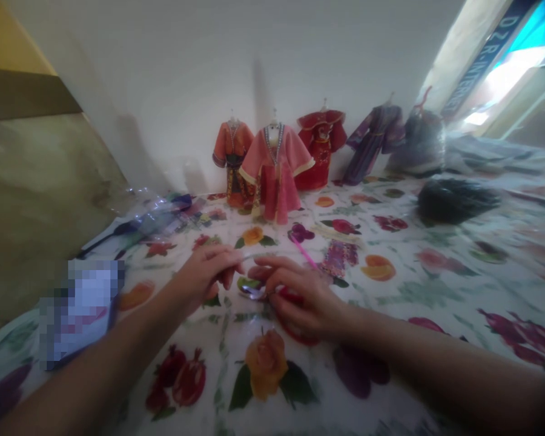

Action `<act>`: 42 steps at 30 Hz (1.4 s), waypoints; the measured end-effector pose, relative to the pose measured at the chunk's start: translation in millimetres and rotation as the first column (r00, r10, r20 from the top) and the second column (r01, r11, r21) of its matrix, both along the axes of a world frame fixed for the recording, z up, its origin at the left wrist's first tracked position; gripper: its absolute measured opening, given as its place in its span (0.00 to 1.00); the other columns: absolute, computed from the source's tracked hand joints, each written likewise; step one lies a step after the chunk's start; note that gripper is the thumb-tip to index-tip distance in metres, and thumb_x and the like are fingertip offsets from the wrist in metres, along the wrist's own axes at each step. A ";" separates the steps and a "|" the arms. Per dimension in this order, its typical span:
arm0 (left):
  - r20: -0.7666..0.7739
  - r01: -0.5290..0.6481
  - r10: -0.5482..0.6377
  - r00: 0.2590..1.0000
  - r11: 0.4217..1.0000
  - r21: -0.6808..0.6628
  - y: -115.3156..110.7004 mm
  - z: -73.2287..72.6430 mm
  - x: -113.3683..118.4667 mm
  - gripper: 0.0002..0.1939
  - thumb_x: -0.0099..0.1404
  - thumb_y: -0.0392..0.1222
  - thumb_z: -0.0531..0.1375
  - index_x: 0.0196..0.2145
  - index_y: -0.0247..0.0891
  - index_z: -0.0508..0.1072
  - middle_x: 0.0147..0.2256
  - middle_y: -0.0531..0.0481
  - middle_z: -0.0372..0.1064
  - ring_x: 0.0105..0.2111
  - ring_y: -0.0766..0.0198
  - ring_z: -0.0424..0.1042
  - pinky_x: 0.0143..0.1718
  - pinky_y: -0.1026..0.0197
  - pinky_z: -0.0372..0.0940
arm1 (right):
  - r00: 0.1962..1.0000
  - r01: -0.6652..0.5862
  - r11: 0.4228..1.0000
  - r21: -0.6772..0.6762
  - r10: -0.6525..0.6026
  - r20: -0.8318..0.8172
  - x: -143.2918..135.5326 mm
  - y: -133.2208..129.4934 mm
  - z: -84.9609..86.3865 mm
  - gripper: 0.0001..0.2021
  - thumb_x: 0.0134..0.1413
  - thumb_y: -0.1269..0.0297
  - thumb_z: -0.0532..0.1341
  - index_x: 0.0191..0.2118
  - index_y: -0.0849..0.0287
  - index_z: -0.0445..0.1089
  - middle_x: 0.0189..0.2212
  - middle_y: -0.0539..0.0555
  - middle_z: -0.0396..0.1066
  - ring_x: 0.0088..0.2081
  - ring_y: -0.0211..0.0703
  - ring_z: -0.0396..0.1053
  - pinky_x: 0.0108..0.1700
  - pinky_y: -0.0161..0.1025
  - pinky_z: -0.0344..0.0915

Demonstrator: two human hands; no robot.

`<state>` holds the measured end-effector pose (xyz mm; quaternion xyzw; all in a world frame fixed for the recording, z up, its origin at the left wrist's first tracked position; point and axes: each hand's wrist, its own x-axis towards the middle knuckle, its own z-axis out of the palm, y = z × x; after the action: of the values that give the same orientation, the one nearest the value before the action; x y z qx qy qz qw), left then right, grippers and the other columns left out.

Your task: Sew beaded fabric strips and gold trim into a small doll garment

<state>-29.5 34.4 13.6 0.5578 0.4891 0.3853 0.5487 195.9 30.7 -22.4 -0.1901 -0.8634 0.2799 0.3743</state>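
Above the fruit-patterned tablecloth point(236, 418), my left hand point(211, 270) has its fingers pinched on a thin, pale item that is too small to make out. My right hand point(300, 293) is just to its right, fingers curled, with a small shiny metal object point(253, 290) at its fingertips that looks like scissors or a tool. The fingertips of both hands nearly meet. Beyond my right hand lie a pink stick point(303, 251) and a small patterned piece of cloth point(340, 259).
Several miniature robes on stands, among them a pink one point(277, 175) and a red one point(321, 148), stand against the white wall. A black bundle point(454, 198) lies at the right. A phone point(84, 315) and clear plastic bags point(149, 212) are at the left.
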 end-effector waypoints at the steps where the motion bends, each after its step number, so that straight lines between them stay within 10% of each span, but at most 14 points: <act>1: 0.004 -0.013 0.013 1.000 1.000 0.009 0.4 0.0 0.2 0.15 0.62 0.47 0.62 0.21 0.35 0.73 0.17 0.54 0.63 0.18 0.72 0.60 0.18 0.69 0.52 | 1.000 0.003 1.000 0.004 -0.003 0.003 0.2 0.0 -0.3 0.08 0.57 0.76 0.56 0.40 0.58 0.66 0.55 0.61 0.67 0.61 0.46 0.60 0.58 0.44 0.64; 13: 0.038 -0.065 0.062 0.997 0.994 0.085 0.9 6.2 -7.5 0.20 0.58 0.46 0.65 0.14 0.36 0.67 0.13 0.57 0.57 0.13 0.74 0.52 0.14 0.66 0.46 | 0.999 0.015 1.000 -0.012 -0.014 0.031 -1.0 1.7 -3.5 0.09 0.57 0.76 0.56 0.41 0.57 0.68 0.57 0.60 0.64 0.60 0.50 0.63 0.57 0.47 0.65; 20: 0.116 -0.115 0.074 0.991 0.906 0.406 1.7 33.8 -20.3 0.18 0.61 0.43 0.63 0.16 0.35 0.70 0.15 0.55 0.62 0.17 0.73 0.60 0.21 0.66 0.55 | 0.998 0.042 0.999 -0.026 -0.041 0.037 0.9 2.6 -10.8 0.09 0.56 0.76 0.58 0.40 0.55 0.67 0.60 0.57 0.62 0.58 0.48 0.65 0.57 0.46 0.65; 26: 0.205 -0.162 0.079 0.976 0.890 0.427 2.5 53.9 -26.1 0.20 0.66 0.52 0.58 0.24 0.35 0.75 0.21 0.51 0.68 0.22 0.68 0.68 0.26 0.65 0.63 | 0.999 0.022 1.000 -0.018 -0.021 0.030 -0.2 2.5 -7.9 0.07 0.58 0.75 0.57 0.40 0.56 0.67 0.56 0.57 0.66 0.61 0.47 0.61 0.59 0.46 0.63; 35: -0.115 -0.084 0.165 0.980 0.854 0.513 1.1 75.4 -35.6 0.07 0.64 0.40 0.60 0.30 0.35 0.73 0.28 0.50 0.71 0.31 0.66 0.71 0.36 0.64 0.64 | 1.000 0.008 1.000 -0.011 -0.008 0.020 -1.5 -0.5 -1.4 0.05 0.61 0.72 0.55 0.38 0.57 0.67 0.52 0.59 0.68 0.59 0.47 0.63 0.56 0.47 0.65; 42: -0.856 0.193 0.138 0.498 0.945 0.265 -17.6 55.5 -59.1 0.15 0.63 0.49 0.57 0.24 0.38 0.69 0.22 0.56 0.61 0.23 0.69 0.58 0.27 0.64 0.50 | 1.000 -0.017 0.989 -0.145 0.019 0.017 -1.1 -4.2 3.4 0.04 0.61 0.69 0.56 0.39 0.57 0.68 0.50 0.58 0.70 0.51 0.47 0.70 0.51 0.46 0.68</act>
<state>-88.7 16.8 69.1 0.7656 0.6175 0.1198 0.1352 194.7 26.5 -19.0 -0.2115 -0.8460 0.3433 0.3489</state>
